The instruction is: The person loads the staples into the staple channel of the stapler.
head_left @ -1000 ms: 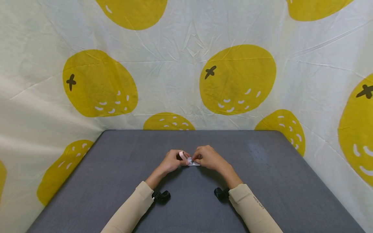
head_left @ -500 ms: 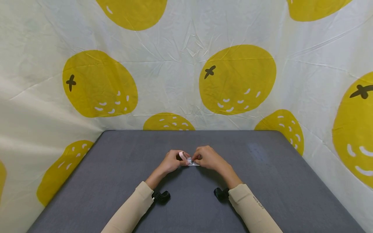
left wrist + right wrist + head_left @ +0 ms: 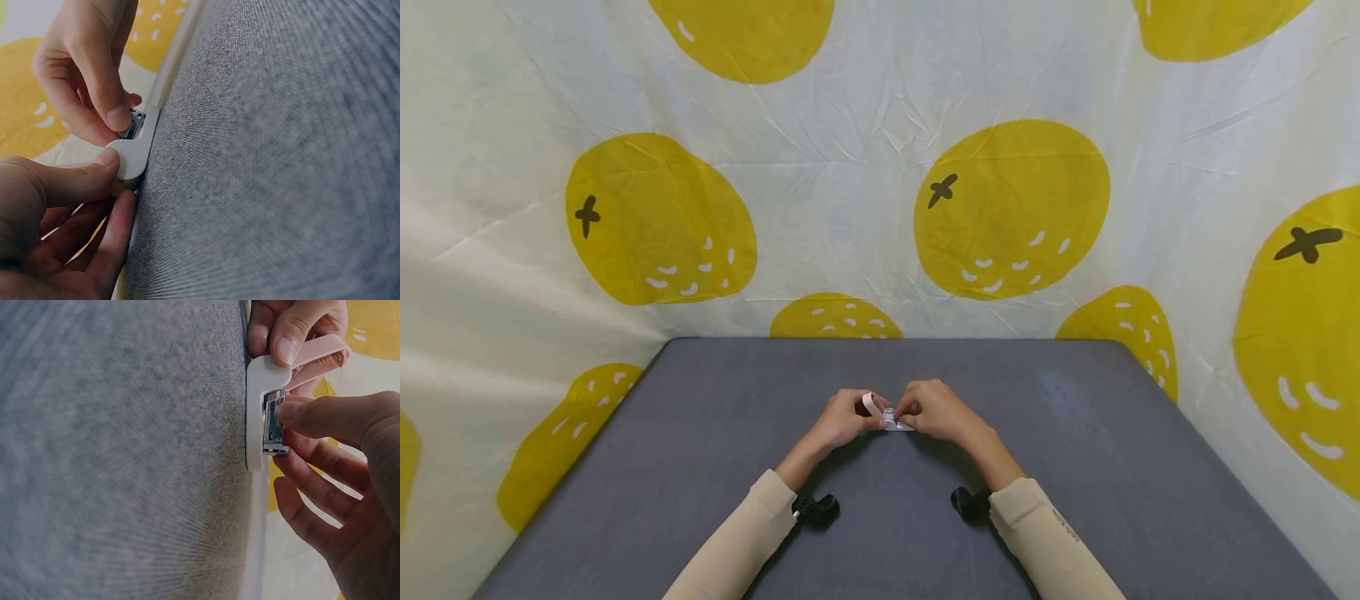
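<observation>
A small stapler, with a white base [image 3: 254, 419] and its pink cover [image 3: 328, 351] swung back, sits low on the grey table between both hands. My left hand [image 3: 840, 418] grips its rounded white end, thumb on the near side and fingers behind. At the metal staple channel [image 3: 273, 428], the thumb and fingers of my right hand [image 3: 938, 408] pinch the sides, as the right wrist view shows. The other right fingers are loosely bent below it. In the left wrist view the right fingers partly cover the channel.
The grey cloth-covered table [image 3: 880, 525] stretches around the hands. Behind it and at the sides hangs a white curtain [image 3: 835, 217] with large yellow fruit prints. Black wrist cameras [image 3: 817, 510] sit beneath both sleeves.
Both hands stay at the stapler in nearly the same pose. The head view has shifted slightly, and the curtain at the right has moved inward a little.
</observation>
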Demonstrator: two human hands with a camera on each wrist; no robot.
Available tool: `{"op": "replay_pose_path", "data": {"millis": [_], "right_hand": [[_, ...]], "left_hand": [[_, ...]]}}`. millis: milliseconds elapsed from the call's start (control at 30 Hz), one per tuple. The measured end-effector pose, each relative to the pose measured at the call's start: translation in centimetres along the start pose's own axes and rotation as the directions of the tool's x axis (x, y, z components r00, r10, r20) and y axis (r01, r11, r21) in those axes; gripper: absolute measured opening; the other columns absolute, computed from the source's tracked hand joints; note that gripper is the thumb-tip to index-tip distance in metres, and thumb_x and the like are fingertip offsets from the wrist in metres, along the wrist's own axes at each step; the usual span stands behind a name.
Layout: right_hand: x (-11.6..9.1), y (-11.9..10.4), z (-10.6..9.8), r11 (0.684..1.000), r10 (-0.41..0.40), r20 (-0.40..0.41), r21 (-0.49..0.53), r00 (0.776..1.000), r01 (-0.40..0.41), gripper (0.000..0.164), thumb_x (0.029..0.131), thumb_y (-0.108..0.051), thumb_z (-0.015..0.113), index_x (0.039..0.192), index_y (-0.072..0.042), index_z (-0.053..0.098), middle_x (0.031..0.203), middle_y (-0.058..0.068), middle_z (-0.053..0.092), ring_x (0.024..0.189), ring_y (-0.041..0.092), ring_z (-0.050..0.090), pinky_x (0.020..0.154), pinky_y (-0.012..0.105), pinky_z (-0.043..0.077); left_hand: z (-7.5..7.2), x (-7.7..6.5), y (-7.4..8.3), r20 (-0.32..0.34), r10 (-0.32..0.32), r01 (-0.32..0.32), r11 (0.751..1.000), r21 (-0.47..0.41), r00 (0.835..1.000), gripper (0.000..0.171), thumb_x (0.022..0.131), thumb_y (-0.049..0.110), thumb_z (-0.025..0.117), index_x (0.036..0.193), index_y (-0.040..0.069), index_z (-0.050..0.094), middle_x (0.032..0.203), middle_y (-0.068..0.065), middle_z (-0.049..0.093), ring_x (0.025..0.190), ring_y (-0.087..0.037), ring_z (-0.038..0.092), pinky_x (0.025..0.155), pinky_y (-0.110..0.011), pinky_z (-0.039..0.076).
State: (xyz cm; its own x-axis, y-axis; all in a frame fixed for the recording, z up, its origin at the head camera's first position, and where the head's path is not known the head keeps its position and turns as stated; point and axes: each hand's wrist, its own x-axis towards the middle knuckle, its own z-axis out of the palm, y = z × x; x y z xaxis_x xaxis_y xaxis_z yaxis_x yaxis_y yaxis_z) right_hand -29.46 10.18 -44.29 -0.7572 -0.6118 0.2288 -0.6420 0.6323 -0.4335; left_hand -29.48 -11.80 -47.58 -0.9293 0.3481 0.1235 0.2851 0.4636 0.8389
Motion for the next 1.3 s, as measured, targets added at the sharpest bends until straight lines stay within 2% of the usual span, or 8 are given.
{"op": "replay_pose_path", "data": {"millis": [300, 600, 1000, 1300], "right_hand": [[-0.52, 0.77, 0.83, 0.998, -0.047, -0.029, 0.037, 0.999, 0.048, 0.011, 0.089, -0.005, 0.078, 0.092, -0.013, 0.085, 0.09, 0.0, 0.075, 0.079, 0.013, 0.067, 0.069, 0.023, 0.051], [-0.44, 0.57, 0.53, 0.991, -0.124, -0.038, -0.05, 0.992, 0.122, 0.011, 0.088, -0.006, 0.08, 0.094, -0.013, 0.086, 0.089, -0.001, 0.073, 0.08, 0.016, 0.068, 0.072, 0.026, 0.054], [-0.18, 0.37, 0.29, 0.989, -0.12, -0.036, -0.093, 0.992, 0.116, 0.009, 0.089, -0.006, 0.079, 0.09, -0.012, 0.085, 0.092, 0.0, 0.074, 0.083, 0.018, 0.069, 0.076, 0.031, 0.056], [0.03, 0.54, 0.03, 0.996, -0.078, -0.027, -0.041, 0.997, 0.077, 0.009, 0.09, -0.006, 0.077, 0.089, -0.011, 0.085, 0.092, 0.001, 0.073, 0.082, 0.017, 0.069, 0.072, 0.028, 0.055]], "left_hand": [[0.37, -0.41, -0.56, 0.016, -0.014, 0.014, 0.999, -0.032, 1.0, 0.024, 0.086, 0.013, 0.084, 0.111, 0.011, 0.08, 0.106, -0.007, 0.078, 0.086, -0.01, 0.066, 0.077, -0.029, 0.051], [0.34, -0.34, -0.33, 0.006, -0.012, 0.012, 1.0, -0.023, 1.0, 0.024, 0.088, 0.016, 0.083, 0.111, 0.013, 0.08, 0.111, -0.006, 0.078, 0.089, -0.01, 0.067, 0.077, -0.028, 0.052], [0.27, 0.05, -0.4, 0.011, 0.003, -0.003, 0.999, -0.035, 1.0, 0.024, 0.087, 0.015, 0.084, 0.111, 0.011, 0.08, 0.109, -0.007, 0.078, 0.087, -0.009, 0.066, 0.076, -0.028, 0.051], [-0.05, 0.27, -0.17, 0.015, 0.011, -0.011, 1.0, -0.019, 1.0, 0.025, 0.088, 0.014, 0.083, 0.112, 0.012, 0.08, 0.111, -0.007, 0.078, 0.089, -0.01, 0.067, 0.077, -0.027, 0.051]]}}
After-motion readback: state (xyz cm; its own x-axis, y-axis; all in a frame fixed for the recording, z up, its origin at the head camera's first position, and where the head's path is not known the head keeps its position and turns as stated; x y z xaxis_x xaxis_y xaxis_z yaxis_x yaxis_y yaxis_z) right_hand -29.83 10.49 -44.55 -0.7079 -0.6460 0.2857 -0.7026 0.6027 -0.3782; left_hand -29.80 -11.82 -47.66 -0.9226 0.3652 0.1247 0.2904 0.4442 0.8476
